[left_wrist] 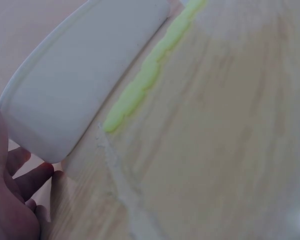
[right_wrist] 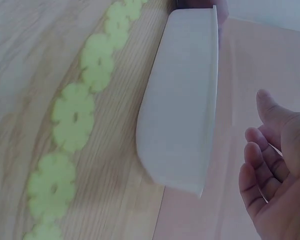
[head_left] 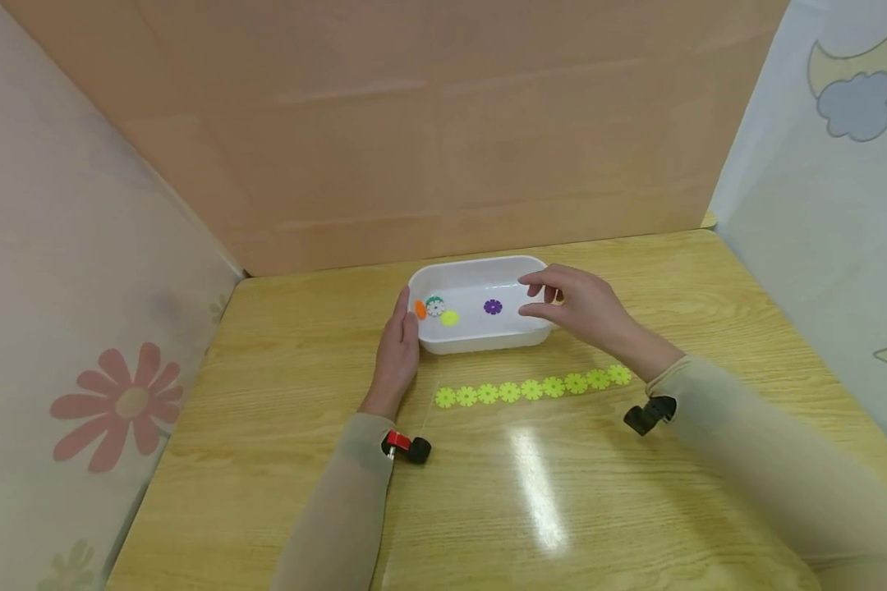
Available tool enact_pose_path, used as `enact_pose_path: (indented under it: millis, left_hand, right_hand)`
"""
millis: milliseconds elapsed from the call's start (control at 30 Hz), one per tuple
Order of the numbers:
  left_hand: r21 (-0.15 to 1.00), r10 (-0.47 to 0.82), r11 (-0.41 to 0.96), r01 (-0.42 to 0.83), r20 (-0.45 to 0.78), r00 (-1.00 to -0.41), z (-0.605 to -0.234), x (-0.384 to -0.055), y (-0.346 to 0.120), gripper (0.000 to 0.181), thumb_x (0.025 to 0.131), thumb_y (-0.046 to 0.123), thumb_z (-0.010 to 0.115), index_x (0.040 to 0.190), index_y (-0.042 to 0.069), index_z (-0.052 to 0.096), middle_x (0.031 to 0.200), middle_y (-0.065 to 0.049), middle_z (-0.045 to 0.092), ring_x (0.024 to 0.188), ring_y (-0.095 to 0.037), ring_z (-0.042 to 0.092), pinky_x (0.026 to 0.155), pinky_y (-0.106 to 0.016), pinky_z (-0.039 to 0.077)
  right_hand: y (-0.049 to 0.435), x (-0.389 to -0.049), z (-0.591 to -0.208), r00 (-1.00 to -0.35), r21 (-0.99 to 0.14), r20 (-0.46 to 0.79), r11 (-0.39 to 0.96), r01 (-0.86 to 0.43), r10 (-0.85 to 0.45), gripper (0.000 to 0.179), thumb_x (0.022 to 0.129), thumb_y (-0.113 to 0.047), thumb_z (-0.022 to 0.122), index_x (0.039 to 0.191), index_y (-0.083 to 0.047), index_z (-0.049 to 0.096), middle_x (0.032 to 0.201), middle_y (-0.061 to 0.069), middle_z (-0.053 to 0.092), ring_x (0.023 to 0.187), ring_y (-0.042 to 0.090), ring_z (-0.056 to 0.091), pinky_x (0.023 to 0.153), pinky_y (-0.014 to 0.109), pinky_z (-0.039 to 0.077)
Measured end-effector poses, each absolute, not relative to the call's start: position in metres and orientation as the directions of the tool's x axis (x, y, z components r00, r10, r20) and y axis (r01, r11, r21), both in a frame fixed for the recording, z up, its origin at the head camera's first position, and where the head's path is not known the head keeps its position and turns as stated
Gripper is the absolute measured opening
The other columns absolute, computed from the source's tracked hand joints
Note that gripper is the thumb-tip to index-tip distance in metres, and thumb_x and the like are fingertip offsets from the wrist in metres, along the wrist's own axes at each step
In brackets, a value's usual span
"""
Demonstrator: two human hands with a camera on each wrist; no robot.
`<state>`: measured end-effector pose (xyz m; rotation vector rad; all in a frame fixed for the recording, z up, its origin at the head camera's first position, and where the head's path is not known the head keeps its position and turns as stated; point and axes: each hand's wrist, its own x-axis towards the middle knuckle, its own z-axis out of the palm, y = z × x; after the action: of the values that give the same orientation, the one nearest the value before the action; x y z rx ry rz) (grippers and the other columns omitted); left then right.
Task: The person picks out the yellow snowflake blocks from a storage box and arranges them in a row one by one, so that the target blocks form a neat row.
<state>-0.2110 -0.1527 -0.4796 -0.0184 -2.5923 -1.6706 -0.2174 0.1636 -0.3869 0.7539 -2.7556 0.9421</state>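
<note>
A white plastic tray [head_left: 480, 345] sits toward the back of the table. My left hand [head_left: 397, 353] grips its left end, and in the left wrist view the fingers [left_wrist: 35, 180] reach round the tray's lower corner. Over the tray's right end hovers my right hand [head_left: 580, 308], thumb and fingertips apart, holding nothing. Inside the tray lie a purple snowflake disc [head_left: 493, 307], a white disc [head_left: 435, 307] overlapping a green one [head_left: 434, 298], an orange disc [head_left: 420, 309] and a yellow disc [head_left: 449, 318]. In front runs a row of several yellow-green snowflake discs [head_left: 531, 389].
The wooden table [head_left: 488, 509] has a brown panel [head_left: 429, 123] behind it. Pale walls with printed shapes flank it, a flower [head_left: 131, 402] on the left and a cloud [head_left: 857, 107] on the right. A thin pale line crosses the tabletop near the row's left end.
</note>
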Motion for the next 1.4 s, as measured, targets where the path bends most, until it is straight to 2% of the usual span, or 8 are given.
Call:
enact_pose_path:
  millis: [167, 367, 633, 900, 1000, 1233, 1400]
  left_hand:
    - [0.911, -0.016, 0.409, 0.05, 0.062, -0.998, -0.478, -0.212, -0.153, 0.06, 0.122, 0.04, 0.027, 0.179, 0.026, 0.019, 0.182, 0.011, 0.022, 0.167, -0.013, 0.019, 0.136, -0.04, 0.018]
    - [0.917, -0.019, 0.396, 0.045, 0.057, -0.998, -0.479, -0.212, -0.154, 0.059, 0.121, 0.043, 0.027, 0.179, 0.03, 0.019, 0.182, 0.011, 0.022, 0.167, -0.014, 0.019, 0.136, -0.042, 0.018]
    - [0.913, -0.021, 0.407, 0.028, 0.04, -0.999, -0.481, -0.212, -0.153, 0.06, 0.121, 0.046, 0.028, 0.179, 0.032, 0.019, 0.182, 0.01, 0.023, 0.167, -0.017, 0.02, 0.136, -0.048, 0.019]
    - [0.909, -0.029, 0.415, 0.027, 0.043, -0.999, -0.481, -0.211, -0.153, 0.06, 0.121, 0.045, 0.029, 0.179, 0.03, 0.02, 0.181, 0.006, 0.027, 0.167, -0.022, 0.024, 0.135, -0.053, 0.022]
    - [0.909, -0.028, 0.415, 0.031, 0.046, -0.999, -0.481, -0.21, -0.153, 0.061, 0.121, 0.044, 0.029, 0.179, 0.028, 0.02, 0.181, 0.005, 0.027, 0.166, -0.022, 0.024, 0.135, -0.053, 0.022]
    - [0.908, -0.022, 0.417, 0.036, 0.05, -0.999, -0.482, -0.211, -0.154, 0.059, 0.121, 0.043, 0.029, 0.179, 0.032, 0.02, 0.181, 0.005, 0.027, 0.166, -0.019, 0.024, 0.135, -0.049, 0.021]
    - [0.909, -0.022, 0.415, 0.047, 0.062, -0.998, -0.481, -0.211, -0.154, 0.059, 0.121, 0.041, 0.03, 0.179, 0.03, 0.022, 0.181, 0.003, 0.028, 0.166, -0.022, 0.024, 0.135, -0.05, 0.021]
  right_hand:
    - [0.142, -0.227, -0.385, -0.865, -0.569, 0.269, 0.654, -0.498, -0.424, 0.044, 0.098, -0.023, 0.088, 0.138, -0.009, 0.077, 0.111, 0.007, 0.076, 0.092, 0.022, 0.062, 0.08, 0.042, 0.051]
    - [0.117, -0.241, -0.39, -0.867, -0.607, 0.249, 0.628, -0.487, -0.432, 0.044, 0.096, -0.024, 0.09, 0.136, -0.009, 0.078, 0.107, 0.001, 0.075, 0.09, 0.021, 0.063, 0.078, 0.039, 0.052]
    - [0.092, -0.254, -0.397, -0.872, -0.627, 0.228, 0.62, -0.472, -0.433, 0.043, 0.096, -0.024, 0.09, 0.133, -0.006, 0.079, 0.105, 0.003, 0.077, 0.086, 0.02, 0.065, 0.074, 0.036, 0.052]
    - [0.077, -0.268, -0.406, -0.883, -0.637, 0.17, 0.636, -0.437, -0.437, 0.046, 0.097, -0.026, 0.089, 0.135, -0.003, 0.077, 0.109, 0.005, 0.078, 0.094, 0.023, 0.065, 0.084, 0.038, 0.052]
    - [0.073, -0.273, -0.411, -0.886, -0.636, 0.147, 0.644, -0.425, -0.44, 0.046, 0.097, -0.026, 0.089, 0.136, -0.004, 0.077, 0.11, 0.004, 0.078, 0.095, 0.023, 0.065, 0.085, 0.039, 0.053]
    - [0.065, -0.285, -0.421, -0.888, -0.649, 0.089, 0.651, -0.395, -0.451, 0.044, 0.096, -0.023, 0.09, 0.134, -0.004, 0.078, 0.11, 0.006, 0.076, 0.099, 0.025, 0.066, 0.089, 0.042, 0.055]
    - [0.06, -0.289, -0.426, -0.891, -0.661, 0.044, 0.655, -0.365, -0.452, 0.044, 0.096, -0.024, 0.09, 0.134, -0.005, 0.079, 0.114, 0.007, 0.076, 0.103, 0.025, 0.066, 0.093, 0.041, 0.055]
